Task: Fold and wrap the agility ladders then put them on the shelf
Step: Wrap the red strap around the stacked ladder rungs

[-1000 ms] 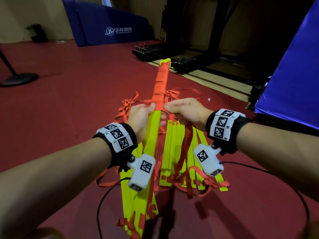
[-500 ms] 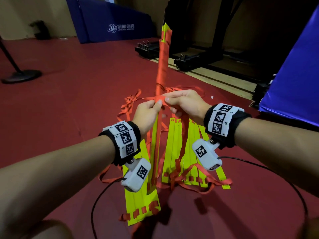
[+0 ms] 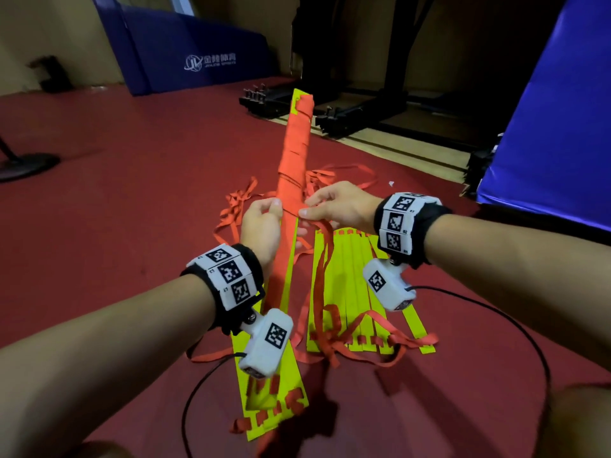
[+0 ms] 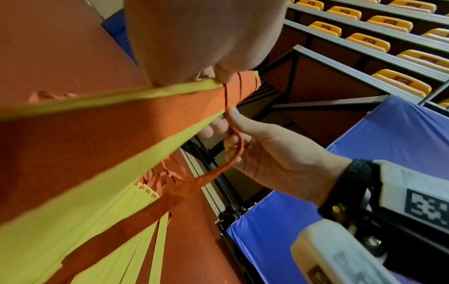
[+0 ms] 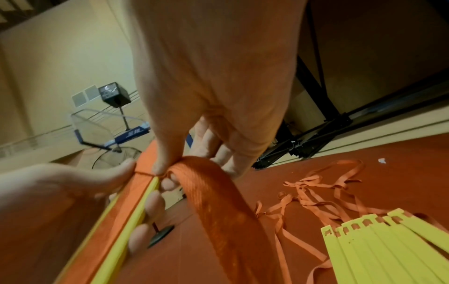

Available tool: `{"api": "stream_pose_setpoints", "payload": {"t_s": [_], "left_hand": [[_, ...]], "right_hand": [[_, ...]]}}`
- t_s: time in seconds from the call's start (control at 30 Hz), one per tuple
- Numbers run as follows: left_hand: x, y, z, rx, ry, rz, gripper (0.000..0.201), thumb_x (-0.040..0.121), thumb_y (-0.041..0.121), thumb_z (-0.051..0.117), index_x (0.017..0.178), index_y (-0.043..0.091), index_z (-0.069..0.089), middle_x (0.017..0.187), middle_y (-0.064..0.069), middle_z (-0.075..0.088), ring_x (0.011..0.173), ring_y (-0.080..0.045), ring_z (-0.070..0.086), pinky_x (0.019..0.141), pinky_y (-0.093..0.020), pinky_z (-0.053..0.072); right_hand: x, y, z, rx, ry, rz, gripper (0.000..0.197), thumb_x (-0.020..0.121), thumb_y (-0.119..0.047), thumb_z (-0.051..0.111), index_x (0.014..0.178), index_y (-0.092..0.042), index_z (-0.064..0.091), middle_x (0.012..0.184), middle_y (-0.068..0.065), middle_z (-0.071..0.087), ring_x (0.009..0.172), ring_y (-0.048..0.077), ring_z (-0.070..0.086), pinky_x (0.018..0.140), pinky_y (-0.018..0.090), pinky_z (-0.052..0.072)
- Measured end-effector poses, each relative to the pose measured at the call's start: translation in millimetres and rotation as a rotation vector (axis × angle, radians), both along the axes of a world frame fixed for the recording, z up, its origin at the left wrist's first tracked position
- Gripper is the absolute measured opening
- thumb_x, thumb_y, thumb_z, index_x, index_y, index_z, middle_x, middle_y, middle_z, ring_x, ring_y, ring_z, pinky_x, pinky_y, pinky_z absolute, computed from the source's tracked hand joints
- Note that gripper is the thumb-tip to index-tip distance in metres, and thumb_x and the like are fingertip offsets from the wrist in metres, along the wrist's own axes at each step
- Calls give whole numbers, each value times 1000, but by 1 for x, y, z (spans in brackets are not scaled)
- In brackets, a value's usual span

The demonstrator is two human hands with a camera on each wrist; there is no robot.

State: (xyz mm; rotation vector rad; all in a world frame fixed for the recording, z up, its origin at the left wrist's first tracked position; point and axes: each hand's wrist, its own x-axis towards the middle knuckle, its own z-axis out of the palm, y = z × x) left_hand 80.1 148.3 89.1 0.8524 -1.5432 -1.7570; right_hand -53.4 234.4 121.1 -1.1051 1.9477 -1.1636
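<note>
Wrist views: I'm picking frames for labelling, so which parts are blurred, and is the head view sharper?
Left wrist view: the bundle near the lens is smeared, the right hand sharp. Right wrist view: the left hand and strap are soft. Head view: dim but mostly sharp, bowed by wide-angle distortion.

Yellow ladder rungs (image 3: 353,276), orange strap (image 3: 294,143), dark red floor (image 3: 132,193), blue mat (image 3: 555,110)
</note>
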Motion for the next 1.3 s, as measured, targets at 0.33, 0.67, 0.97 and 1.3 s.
{"api": "stream_pose_setpoints", "payload": {"t_s": [0.33, 0.67, 0.97, 1.3], "left_hand": [[5, -11, 5, -233, -95, 84, 19, 102, 29, 62, 109, 17, 74, 88, -8, 76, 76, -26, 74, 83, -46, 61], [6, -8, 0, -343, -153, -37, 35, 83, 23, 85, 112, 22, 65, 106, 4, 74, 87, -22, 72, 68, -36, 52], [7, -2, 4, -44, -61, -140, 30, 108, 12, 50, 136, 5, 58, 100, -4, 71, 74, -11, 73, 67, -32, 54], [11, 0, 11, 73, -37, -68, 21, 105, 10, 48, 95, 3, 64, 80, -25, 64, 49, -27, 58, 41, -29, 48]], "right_hand": [[5, 0, -6, -179, -61, -92, 18, 85, -20, 81, 92, -3, 80, 74, 3, 73, 49, 0, 55, 49, 13, 41], [1, 7, 2, -253, -82, -65, 9, 92, -13, 72, 94, -5, 77, 57, -9, 66, 46, 1, 51, 48, 13, 37], [-1, 5, -7, -57, -16, -102, 26, 86, -37, 79, 72, -19, 67, 61, -2, 56, 50, 10, 47, 49, 21, 37], [15, 1, -5, -75, 28, -15, 38, 92, -42, 72, 65, -16, 69, 49, -3, 49, 45, 11, 34, 44, 22, 29]]}}
